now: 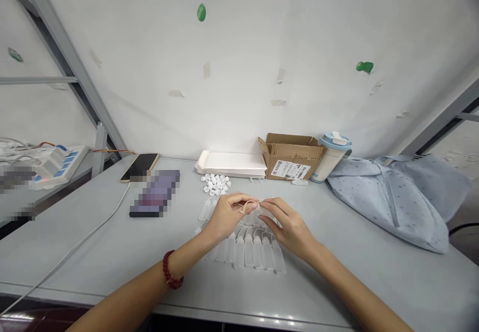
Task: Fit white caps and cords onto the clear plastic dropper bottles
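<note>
My left hand, with a dark red bead bracelet at its wrist, pinches a thin white cord that curls in a loop by the thumb. Facing it, my right hand has its fingertips closed on the cord's other end; the exact grip is partly hidden. Small translucent plastic bottles lie side by side under and in front of both hands. White cords arch from the necks of several of them. Another row of bottles lies behind, partly covered by my hands. Beyond my left hand is a pile of small white caps.
At the back stand a stack of white padded envelopes, an open cardboard box and a blue-lidded cup. A light blue cloth bag lies right. Left are a phone, a blurred dark-edged object and a white cable.
</note>
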Demonstrator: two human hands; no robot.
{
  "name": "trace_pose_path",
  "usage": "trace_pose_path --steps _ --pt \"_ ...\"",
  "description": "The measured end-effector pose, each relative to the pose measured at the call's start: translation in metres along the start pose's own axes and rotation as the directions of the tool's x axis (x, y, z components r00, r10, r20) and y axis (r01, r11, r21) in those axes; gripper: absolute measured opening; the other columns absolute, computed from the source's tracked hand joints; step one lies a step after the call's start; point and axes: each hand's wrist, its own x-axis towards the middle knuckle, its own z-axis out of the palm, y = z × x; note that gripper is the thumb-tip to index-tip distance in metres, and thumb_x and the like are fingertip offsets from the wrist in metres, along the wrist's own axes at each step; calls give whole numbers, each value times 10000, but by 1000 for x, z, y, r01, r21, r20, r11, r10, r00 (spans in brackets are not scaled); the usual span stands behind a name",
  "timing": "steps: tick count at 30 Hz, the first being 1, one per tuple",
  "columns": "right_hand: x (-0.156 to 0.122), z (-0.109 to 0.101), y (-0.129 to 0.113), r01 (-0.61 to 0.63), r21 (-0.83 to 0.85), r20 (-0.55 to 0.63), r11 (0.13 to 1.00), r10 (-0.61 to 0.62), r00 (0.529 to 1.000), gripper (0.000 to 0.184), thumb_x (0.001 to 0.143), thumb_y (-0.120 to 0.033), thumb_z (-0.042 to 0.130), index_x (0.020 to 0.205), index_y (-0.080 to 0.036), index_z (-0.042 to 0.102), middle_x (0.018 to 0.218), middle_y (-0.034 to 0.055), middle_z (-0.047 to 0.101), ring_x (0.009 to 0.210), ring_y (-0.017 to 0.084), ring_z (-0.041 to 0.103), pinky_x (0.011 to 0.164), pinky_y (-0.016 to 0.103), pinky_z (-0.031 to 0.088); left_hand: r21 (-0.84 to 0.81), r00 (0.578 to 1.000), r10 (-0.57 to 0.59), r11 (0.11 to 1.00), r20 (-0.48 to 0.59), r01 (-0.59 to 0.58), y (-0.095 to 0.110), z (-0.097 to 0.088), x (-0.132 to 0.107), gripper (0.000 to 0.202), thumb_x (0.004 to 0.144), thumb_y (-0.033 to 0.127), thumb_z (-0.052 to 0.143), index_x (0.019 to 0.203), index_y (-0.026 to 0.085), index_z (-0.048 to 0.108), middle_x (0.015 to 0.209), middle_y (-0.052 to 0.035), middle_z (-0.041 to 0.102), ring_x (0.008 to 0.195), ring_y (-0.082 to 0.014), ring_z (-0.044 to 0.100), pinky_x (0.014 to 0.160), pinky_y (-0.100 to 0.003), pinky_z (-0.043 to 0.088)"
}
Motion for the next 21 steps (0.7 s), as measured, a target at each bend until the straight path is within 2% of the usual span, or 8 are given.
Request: trace_pose_path --steps 6,16,21 --pt "0 0 0 -24 19 -2 1000 24 1000 261 878 -158 462 1132 -210 484 964 101 583 862 199 573 701 338 531 -6 998 -56 998 8 56 4 1 -3 193 757 295 633 864 144 690 823 -46 681 791 -159 624 727 -243 508" --pt "0 0 -1 -16 35 -12 999 17 1000 260 879 -148 459 1133 -202 481 965 106 589 876 200 570 716 341 525 190 992 117 974 37 -122 2 1 -4 170 789 269 598 891 173 695 885 -54 662 832 -172 609 766 -292 502" --pt "0 0 -4 -24 18 -41 1000 24 999 327 877 -153 471 1194 -213 420 932 96 604 829 196 582 665 325 525 211 990 126 968 61 -136 3 0 -6 164 804 271 582 886 185 696 901 -47 662 855 -171 603 768 -284 486"
